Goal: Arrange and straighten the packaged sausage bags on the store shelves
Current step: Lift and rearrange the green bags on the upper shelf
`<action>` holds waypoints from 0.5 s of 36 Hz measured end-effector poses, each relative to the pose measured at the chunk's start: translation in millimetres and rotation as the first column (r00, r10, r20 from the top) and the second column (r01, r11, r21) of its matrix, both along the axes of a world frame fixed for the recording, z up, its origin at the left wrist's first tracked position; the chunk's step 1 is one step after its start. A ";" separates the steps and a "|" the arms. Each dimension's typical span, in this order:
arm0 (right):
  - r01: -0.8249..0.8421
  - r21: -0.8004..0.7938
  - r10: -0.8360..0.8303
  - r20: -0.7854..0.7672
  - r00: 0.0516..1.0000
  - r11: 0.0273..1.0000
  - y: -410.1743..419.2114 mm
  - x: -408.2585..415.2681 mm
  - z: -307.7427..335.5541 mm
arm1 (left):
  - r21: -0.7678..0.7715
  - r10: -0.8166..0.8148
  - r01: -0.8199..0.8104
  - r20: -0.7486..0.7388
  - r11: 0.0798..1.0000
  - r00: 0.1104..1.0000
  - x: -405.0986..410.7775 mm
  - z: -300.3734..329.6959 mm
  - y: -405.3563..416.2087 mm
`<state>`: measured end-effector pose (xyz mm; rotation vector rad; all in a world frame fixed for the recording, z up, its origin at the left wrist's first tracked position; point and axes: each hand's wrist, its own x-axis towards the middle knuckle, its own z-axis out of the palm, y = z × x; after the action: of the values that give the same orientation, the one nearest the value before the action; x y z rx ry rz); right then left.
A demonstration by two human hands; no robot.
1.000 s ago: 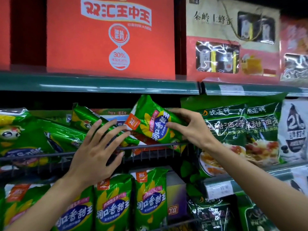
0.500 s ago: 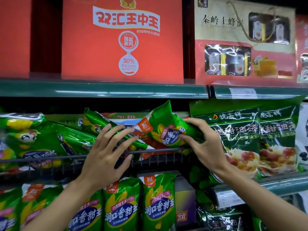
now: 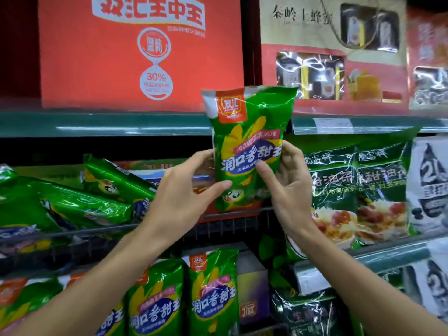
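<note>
Glossy green plastic sausage bag stood upright at frame centre, above the wire basket rail | left hand and right hand fingers clamped on its lower sides, probably squaring it for reshelving | leaning green bags at left awaited straightening.

In front of me the top green shelf carries a big red carton and, to its right, a windowed gift box. On the middle wire shelf green sausage bags lie toppled on their sides at the left, while dark green packs stand upright at the right. Below, more green sausage bags stand upright in a row beside a purple box.
</note>
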<state>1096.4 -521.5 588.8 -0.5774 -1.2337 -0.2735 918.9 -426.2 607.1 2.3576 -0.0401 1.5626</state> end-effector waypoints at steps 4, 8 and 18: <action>0.076 -0.188 -0.057 0.109 0.992 0.979 -12.5 20.8 6.2 | -0.007 0.064 -0.064 0.026 0.998 0.998 9.1 -1.0 3.9; 0.201 -0.387 -0.097 0.271 0.958 0.900 -31.9 45.1 11.3 | -0.030 0.101 -0.101 0.014 0.994 0.995 15.7 -3.7 9.9; 0.381 -0.464 -0.291 0.255 0.922 0.800 -31.7 65.2 7.6 | -0.044 0.184 -0.197 -0.207 0.979 0.961 38.0 3.2 22.6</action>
<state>1161.6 -553.2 596.5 -1.2657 -1.3735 -0.3022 956.9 -403.6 610.3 2.5184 0.2867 1.3711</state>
